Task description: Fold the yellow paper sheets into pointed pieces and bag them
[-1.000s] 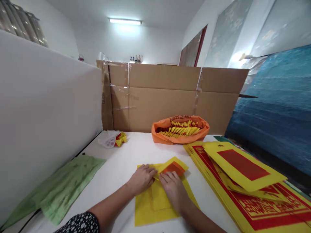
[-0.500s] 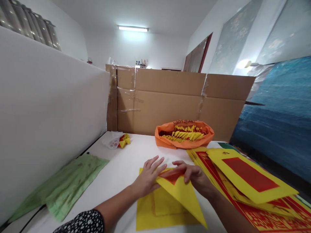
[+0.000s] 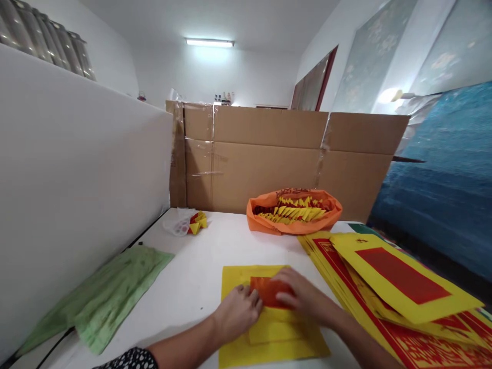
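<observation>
A yellow paper sheet point(image 3: 234, 353) lies on the white table in front of me, with a red patch point(image 3: 265, 292) near its upper middle and a smaller rectangular outline below that. My left hand point(image 3: 238, 311) rests on the paper with its fingers curled at the lower left edge of the red patch. Over the patch's right side is my right hand point(image 3: 303, 294), blurred by motion, its thumb apart from the fingers. The hands cover parts of the paper.
Yellow-and-red printed papers point(image 3: 403, 277) are stacked at the right. An orange bag point(image 3: 265, 225) of folded yellow-red pieces stands at the back, before a cardboard screen point(image 3: 261, 169). A green cloth point(image 3: 115, 287) and a plastic bag point(image 3: 179, 225) beside folded pieces lie left.
The raised yellow flap has come down and the red patch now lies flat. My left hand has moved lower and its fingers have curled. My right hand has let go of the flap's edge.
</observation>
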The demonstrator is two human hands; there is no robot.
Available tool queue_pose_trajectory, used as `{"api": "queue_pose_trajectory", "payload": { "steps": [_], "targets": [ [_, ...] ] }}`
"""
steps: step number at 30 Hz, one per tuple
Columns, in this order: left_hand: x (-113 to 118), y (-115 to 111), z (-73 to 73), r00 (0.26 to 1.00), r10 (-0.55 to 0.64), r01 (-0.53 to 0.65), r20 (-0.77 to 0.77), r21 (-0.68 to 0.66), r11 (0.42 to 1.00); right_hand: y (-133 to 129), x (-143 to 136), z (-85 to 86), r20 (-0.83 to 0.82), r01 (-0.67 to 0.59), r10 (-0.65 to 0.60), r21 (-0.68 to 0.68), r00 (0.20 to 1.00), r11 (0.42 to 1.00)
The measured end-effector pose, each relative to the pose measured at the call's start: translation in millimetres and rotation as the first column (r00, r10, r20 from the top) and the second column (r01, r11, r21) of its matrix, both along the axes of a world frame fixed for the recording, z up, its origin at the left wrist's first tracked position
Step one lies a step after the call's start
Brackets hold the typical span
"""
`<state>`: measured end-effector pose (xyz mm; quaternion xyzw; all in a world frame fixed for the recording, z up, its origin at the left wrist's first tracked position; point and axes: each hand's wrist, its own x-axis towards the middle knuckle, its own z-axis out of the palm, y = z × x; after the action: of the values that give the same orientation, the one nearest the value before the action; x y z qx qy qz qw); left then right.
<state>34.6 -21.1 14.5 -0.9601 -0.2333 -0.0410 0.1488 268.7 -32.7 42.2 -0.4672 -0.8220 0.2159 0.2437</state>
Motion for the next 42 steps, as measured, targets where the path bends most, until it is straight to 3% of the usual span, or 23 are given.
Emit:
{"api": "queue_pose_trajectory", "payload": {
  "steps": [2,5,10,12,15,17,19,22,25,28,34,42],
  "targets": [
    [3.1,-3.0,2.9,0.999,0.037,-0.038,-0.013,-0.042,0.998,-19.0,-31.2,-13.2,-0.023,0.003,-0.004,-0.026,1.0,1.0],
    [-4.1,4.7,8.6,0.997,0.046,-0.036,0.065,-0.156,0.987,-31.8,-56.9,-34.0,-0.053,0.14,-0.138,0.042,0.989,0.989],
    [-30.1,30.5,7.3,0.962,0.014,0.073,0.274,-0.304,0.95,-22.8,-47.3,-43.3,0.07,0.179,-0.205,0.279,0.976,0.943],
    [-35.3,34.2,4.4,0.951,-0.022,0.124,0.309,-0.317,0.94,-21.1,-41.5,-39.3,0.073,0.167,-0.193,0.275,0.978,0.947],
    [-34.0,31.2,1.6,0.949,-0.023,0.134,0.314,-0.338,0.932,-21.9,-41.0,-36.0,-0.034,0.164,-0.161,0.154,0.986,0.974],
    [-30.2,28.0,0.7,0.946,0.051,0.083,0.321,-0.391,0.917,-20.3,-43.3,-37.6,-0.099,0.208,-0.2,0.075,0.975,0.975],
    [-26.6,26.9,-0.7,0.908,0.196,0.014,0.371,-0.495,0.869,-14.7,-44.3,-41.1,-0.139,0.275,-0.271,0.006,0.952,0.962],
    [-22.6,29.5,-5.2,0.77,0.458,-0.045,0.444,-0.679,0.733,-1.6,-41.8,-47.5,-0.207,0.34,-0.354,-0.101,0.912,0.935],
    [-18.8,32.9,-9.2,0.651,0.594,-0.03,0.473,-0.765,0.643,8.7,-38.2,-54.0,-0.247,0.374,-0.397,-0.135,0.884,0.918],
    [-15.0,33.3,-8.5,0.641,0.579,-0.037,0.503,-0.734,0.678,11.6,-37.0,-58.6,-0.22,0.394,-0.403,-0.086,0.888,0.915],
    [-12.2,28.2,-5.7,0.764,0.447,-0.108,0.465,-0.591,0.8,9.8,-39.9,-56.9,-0.159,0.306,-0.301,0.012,0.94,0.952],
    [-12.7,26.3,-10.3,0.799,0.452,-0.163,0.397,-0.58,0.798,10.0,-42.0,-59.8,-0.04,0.342,-0.34,0.07,0.94,0.937]
  ]
}}
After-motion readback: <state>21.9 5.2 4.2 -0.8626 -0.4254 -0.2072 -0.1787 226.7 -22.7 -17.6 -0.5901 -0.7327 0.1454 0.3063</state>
